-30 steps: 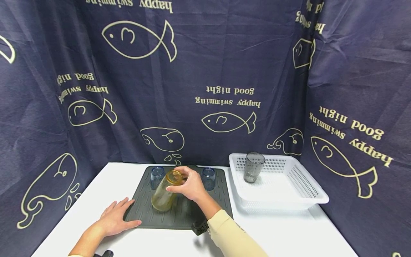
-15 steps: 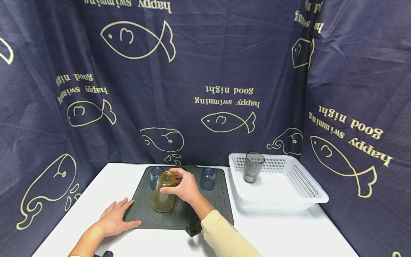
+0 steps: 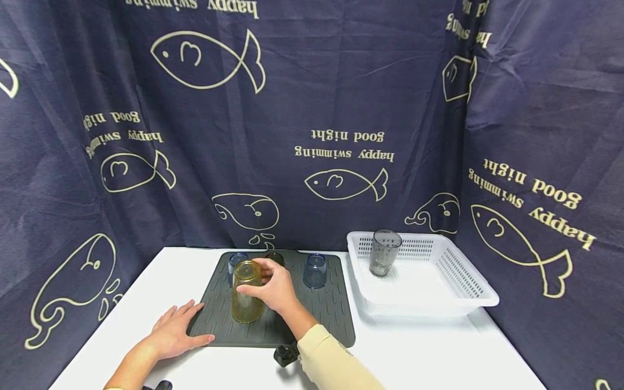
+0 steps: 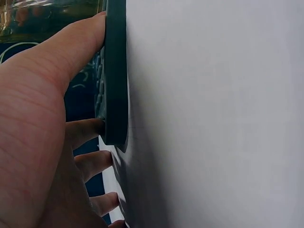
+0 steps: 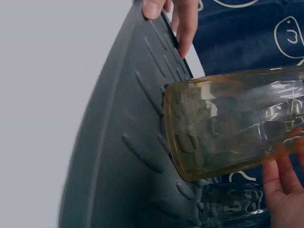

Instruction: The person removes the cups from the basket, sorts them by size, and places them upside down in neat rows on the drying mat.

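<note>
In the head view, my right hand (image 3: 273, 286) holds an amber glass (image 3: 247, 306) near its base. The glass is upside down and nearly upright, rim down at the dark grey ridged mat (image 3: 312, 325). From the right wrist, the amber glass (image 5: 232, 126) shows its rim at the mat's ridges. My left hand (image 3: 177, 331) rests with spread fingers at the mat's left front corner, thumb and forefinger touching its edge (image 4: 115, 95). Behind the amber glass are a blue glass (image 3: 238, 260), partly covered, and a dark brown glass (image 3: 275, 257), mostly hidden. Another blue glass (image 3: 315, 272) stands inverted farther right.
A white perforated basket (image 3: 468, 281) sits at the right of the table (image 3: 404, 352). Inside it, a grey clear glass (image 3: 385, 254) leans at the back left. Dark blue fish-print curtains (image 3: 341, 227) close off the back and sides.
The amber glass has gone from leaning right to nearly upright, its top swinging left with my right hand. The dark brown glass behind has come into view. My left hand stays put.
</note>
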`<state>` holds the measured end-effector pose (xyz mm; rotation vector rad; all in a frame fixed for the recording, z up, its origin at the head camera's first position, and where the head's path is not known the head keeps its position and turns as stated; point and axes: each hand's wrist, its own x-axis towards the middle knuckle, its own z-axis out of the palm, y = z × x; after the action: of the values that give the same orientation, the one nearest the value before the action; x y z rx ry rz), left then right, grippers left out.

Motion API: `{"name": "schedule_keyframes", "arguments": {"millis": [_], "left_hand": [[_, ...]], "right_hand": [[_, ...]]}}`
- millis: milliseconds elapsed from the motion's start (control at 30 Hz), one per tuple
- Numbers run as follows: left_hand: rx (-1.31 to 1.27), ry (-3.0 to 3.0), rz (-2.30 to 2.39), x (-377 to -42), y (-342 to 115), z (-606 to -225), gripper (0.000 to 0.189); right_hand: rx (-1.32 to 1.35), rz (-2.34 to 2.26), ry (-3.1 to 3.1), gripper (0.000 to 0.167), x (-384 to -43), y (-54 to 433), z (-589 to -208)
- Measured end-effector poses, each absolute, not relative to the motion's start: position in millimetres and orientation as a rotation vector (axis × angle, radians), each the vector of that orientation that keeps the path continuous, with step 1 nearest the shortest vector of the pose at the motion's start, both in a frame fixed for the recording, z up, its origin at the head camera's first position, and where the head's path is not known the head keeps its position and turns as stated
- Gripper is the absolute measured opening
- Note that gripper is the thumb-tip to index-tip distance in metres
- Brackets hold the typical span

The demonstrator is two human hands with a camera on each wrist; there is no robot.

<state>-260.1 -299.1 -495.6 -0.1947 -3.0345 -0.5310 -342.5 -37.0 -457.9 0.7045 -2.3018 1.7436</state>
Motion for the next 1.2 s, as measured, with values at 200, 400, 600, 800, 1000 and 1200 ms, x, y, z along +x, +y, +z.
{"name": "schedule_keyframes", "arguments": {"millis": [200,400,600,800,1000,1200], "left_hand": [[-0.196,-3.027,-0.524,-260.0,-299.3,-497.4,0.093],[-0.194,-3.033,-0.537,-260.0,-300.3,-497.2,0.093],[-0.192,-3.033,-0.533,-260.6,-300.3,-497.9,0.094],[-0.190,-3.036,-0.550,-260.7,-300.1,-497.4,0.094],[-0.187,-3.054,-0.548,-261.3,-299.9,-496.1,0.094],[-0.183,-3.062,-0.546,-261.4,-300.1,-496.4,0.094]], "right_hand": [[0.704,1.749,-2.256,0.063,-338.6,-39.4,-458.8],[0.702,1.746,-2.250,0.063,-337.9,-40.9,-459.3],[0.707,1.738,-2.264,0.065,-338.3,-41.6,-460.2],[0.702,1.753,-2.281,0.067,-338.2,-43.3,-461.3],[0.686,1.737,-2.278,0.068,-336.0,-47.3,-460.1],[0.680,1.740,-2.256,0.071,-334.4,-50.2,-458.8]]}}
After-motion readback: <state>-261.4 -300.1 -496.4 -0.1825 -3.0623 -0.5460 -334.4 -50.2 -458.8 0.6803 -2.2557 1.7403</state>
